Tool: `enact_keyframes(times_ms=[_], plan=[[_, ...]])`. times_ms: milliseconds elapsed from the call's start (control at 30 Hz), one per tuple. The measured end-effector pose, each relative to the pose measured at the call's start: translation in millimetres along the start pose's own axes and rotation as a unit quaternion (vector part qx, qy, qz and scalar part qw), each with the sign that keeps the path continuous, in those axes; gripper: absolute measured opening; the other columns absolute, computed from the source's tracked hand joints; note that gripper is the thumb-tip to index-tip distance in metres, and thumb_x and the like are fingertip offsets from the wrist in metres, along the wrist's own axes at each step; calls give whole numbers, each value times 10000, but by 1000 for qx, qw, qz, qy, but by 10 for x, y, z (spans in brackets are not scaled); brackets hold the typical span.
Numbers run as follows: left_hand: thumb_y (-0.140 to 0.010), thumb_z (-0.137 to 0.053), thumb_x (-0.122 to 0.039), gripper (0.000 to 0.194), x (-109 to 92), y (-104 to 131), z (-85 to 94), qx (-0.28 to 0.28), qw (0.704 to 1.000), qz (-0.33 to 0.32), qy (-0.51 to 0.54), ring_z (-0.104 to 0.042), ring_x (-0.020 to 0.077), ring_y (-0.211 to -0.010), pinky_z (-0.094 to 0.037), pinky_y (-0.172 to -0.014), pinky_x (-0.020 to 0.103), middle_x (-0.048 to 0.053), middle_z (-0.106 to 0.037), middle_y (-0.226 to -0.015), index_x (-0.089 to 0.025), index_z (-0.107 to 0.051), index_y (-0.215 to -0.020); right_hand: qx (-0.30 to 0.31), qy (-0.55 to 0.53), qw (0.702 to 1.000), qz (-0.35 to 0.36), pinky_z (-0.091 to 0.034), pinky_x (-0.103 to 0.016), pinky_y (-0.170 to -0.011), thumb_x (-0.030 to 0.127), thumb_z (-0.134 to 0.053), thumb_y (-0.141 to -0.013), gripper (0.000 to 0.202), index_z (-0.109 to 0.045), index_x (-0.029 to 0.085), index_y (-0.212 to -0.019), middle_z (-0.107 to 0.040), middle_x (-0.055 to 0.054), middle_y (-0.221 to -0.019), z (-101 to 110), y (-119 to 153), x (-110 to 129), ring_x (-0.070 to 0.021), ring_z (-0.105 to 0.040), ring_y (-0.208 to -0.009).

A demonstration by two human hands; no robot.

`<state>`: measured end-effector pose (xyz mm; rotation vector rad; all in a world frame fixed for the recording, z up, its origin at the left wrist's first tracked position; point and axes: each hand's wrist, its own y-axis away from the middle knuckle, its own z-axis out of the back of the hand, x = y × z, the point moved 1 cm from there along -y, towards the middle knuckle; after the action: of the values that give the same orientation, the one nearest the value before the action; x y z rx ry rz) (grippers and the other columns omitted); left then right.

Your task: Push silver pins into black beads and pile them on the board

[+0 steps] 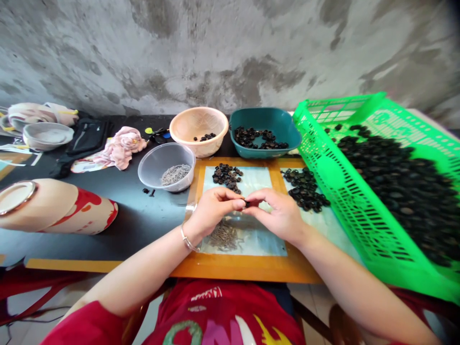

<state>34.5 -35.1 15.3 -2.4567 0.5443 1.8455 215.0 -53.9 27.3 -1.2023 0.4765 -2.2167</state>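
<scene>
My left hand (pixel 210 211) and my right hand (pixel 282 213) meet over the taped work sheet (pixel 258 239), thumbs and forefingers pinched together. Between their fingertips is a small black part (pixel 246 203), mostly covered by the fingers. Just beyond the hands lies a heap of small black ring-like parts (pixel 226 175). Below my left hand, a pile of thin metal pins or screws (pixel 223 235) is spread on the sheet. To the right, another heap of flat black pieces (pixel 305 189) rests near the green crate.
A large green crate (pixel 334 177) full of black pieces fills the right side. Behind stand a teal basin (pixel 266 152), a peach bowl (pixel 183 134) and a clear bowl (pixel 149 167) of metal pins. At left are a tumbler (pixel 72 208) and a pink cloth (pixel 122 148).
</scene>
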Motion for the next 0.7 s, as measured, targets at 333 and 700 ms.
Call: enact_keyframes(times_ms=[333, 700], plan=[[-610, -889, -358, 261, -84, 41, -4, 93, 994, 39, 51, -626, 99, -595, -491, -626, 207, 35, -717, -634, -140, -758, -668, 19, -122, 990, -71, -582, -209, -667, 178, -756, -813, 134, -709, 214, -933, -759, 10, -837, 71, -18, 68, -132, -714, -720], [-671, -856, -335, 230, -112, 34, 31, 122, 992, 32, 24, -668, 130, -658, -523, -689, 248, 58, -752, -722, -154, -786, -794, 16, -74, 996, -55, -577, -248, -652, 310, -731, -854, 154, -695, 210, -965, -741, -5, -819, 114, -13, 49, -147, -700, -697]])
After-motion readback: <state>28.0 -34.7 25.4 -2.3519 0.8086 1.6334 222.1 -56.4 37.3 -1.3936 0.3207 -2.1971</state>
